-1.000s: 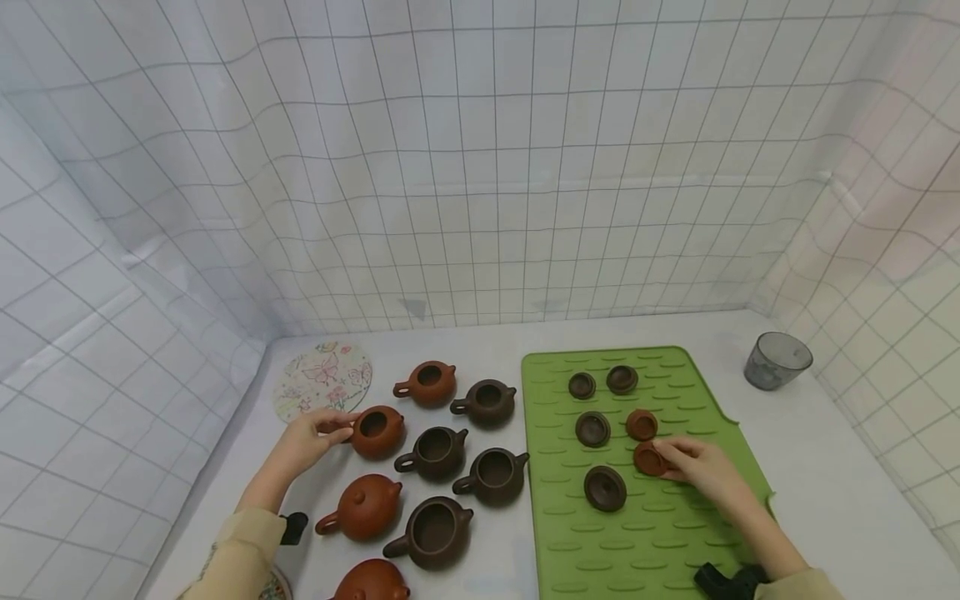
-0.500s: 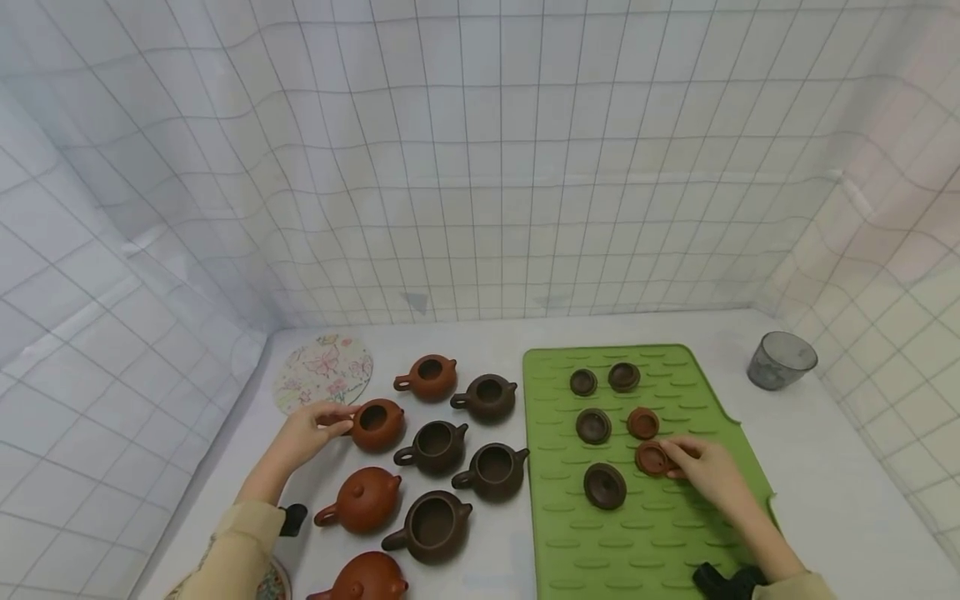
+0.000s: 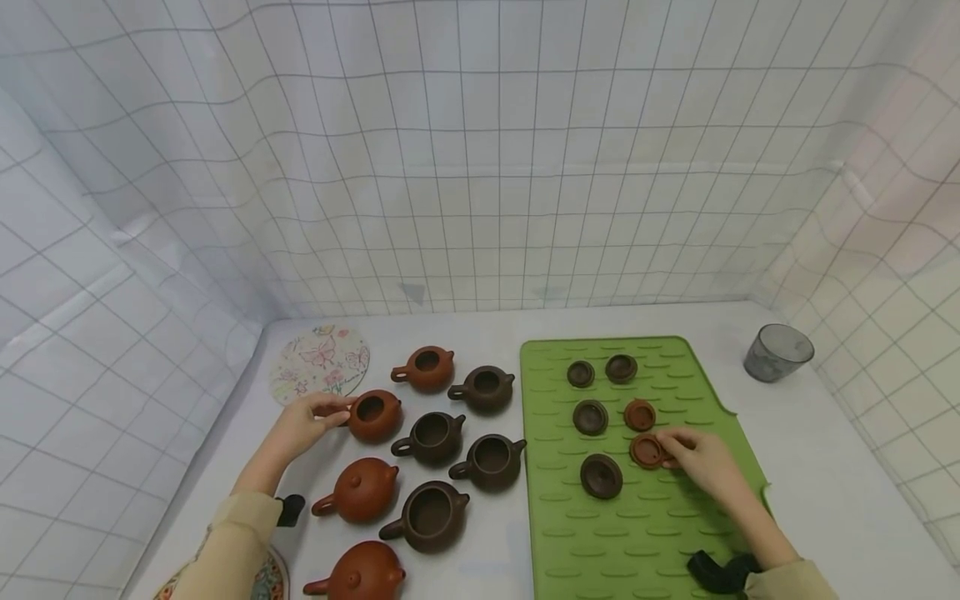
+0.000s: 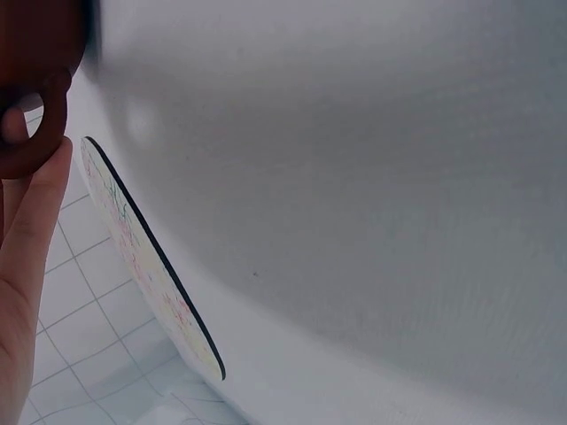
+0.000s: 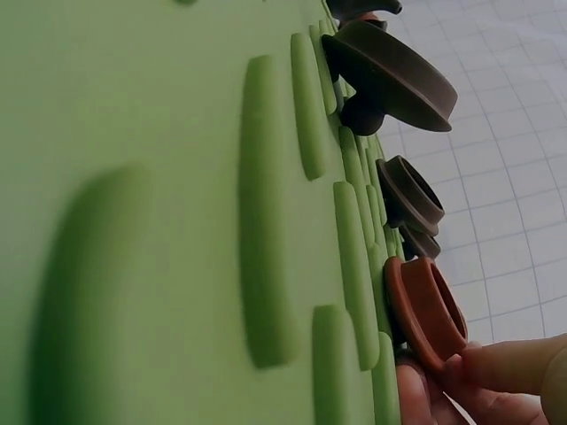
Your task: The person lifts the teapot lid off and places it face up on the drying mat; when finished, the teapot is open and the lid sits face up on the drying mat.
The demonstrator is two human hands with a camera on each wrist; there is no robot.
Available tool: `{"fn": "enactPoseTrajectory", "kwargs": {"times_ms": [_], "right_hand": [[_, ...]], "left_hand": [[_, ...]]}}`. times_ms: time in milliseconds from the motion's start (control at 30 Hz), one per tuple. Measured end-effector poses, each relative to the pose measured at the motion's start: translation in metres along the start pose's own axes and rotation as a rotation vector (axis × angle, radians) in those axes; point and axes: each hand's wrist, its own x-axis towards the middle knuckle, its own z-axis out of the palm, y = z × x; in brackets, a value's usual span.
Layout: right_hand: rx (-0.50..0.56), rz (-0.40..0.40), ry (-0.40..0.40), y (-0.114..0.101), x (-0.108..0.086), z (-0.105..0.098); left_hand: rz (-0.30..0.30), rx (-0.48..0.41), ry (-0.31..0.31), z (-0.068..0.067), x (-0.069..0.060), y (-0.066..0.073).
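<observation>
My left hand (image 3: 306,427) holds the handle of a lidless reddish-brown teapot (image 3: 375,417) on the left of the table. In the left wrist view, a fingertip shows inside the loop of its handle (image 4: 55,124). On the green mat (image 3: 573,554), my right hand (image 3: 701,460) pinches the edge of a reddish-brown teapot lid (image 3: 647,451). That lid (image 5: 425,310) is upside down, its rim turned up, in the right wrist view. Beside it lies a smaller reddish lid (image 3: 640,415), and several dark brown lids, one of them the large lid (image 3: 602,477), lie knob down.
Several lidless dark teapots, such as the long-handled one (image 3: 430,517), stand between my hands. Two lidded reddish teapots, one here (image 3: 365,490), are nearer me. A butterfly-patterned round mat (image 3: 318,362) lies back left; a grey glass (image 3: 778,353) stands far right.
The head view has shifted slightly, so everything sits a little higher. The lid in my right hand looks slightly turned; my left hand stays on the same teapot.
</observation>
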Motion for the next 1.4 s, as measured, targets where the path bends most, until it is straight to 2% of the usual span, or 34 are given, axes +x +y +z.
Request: {"fn": "enactPoseTrajectory", "kwargs": {"times_ms": [300, 533, 767, 900, 1133, 1400], "right_hand": [[0.046, 0.023, -0.009, -0.003, 0.0, 0.001], [0.009, 0.033, -0.008, -0.005, 0.0, 0.001], [0.065, 0.021, -0.015, -0.003, 0.0, 0.0], [0.098, 0.004, -0.059, -0.001, -0.004, -0.005], [0.059, -0.035, -0.173, 0.003, -0.01, -0.012], [0.096, -0.086, -0.254, 0.006, -0.01, -0.016]], "left_hand": [[-0.025, 0.005, -0.009, -0.001, -0.001, 0.001], [-0.019, 0.015, -0.005, -0.001, 0.0, 0.003], [-0.027, 0.009, -0.019, -0.001, -0.002, 0.004], [-0.028, 0.01, -0.023, -0.002, -0.002, 0.004], [-0.026, 0.011, -0.019, -0.003, -0.002, 0.003], [-0.011, 0.006, -0.017, -0.002, -0.002, 0.0]]}}
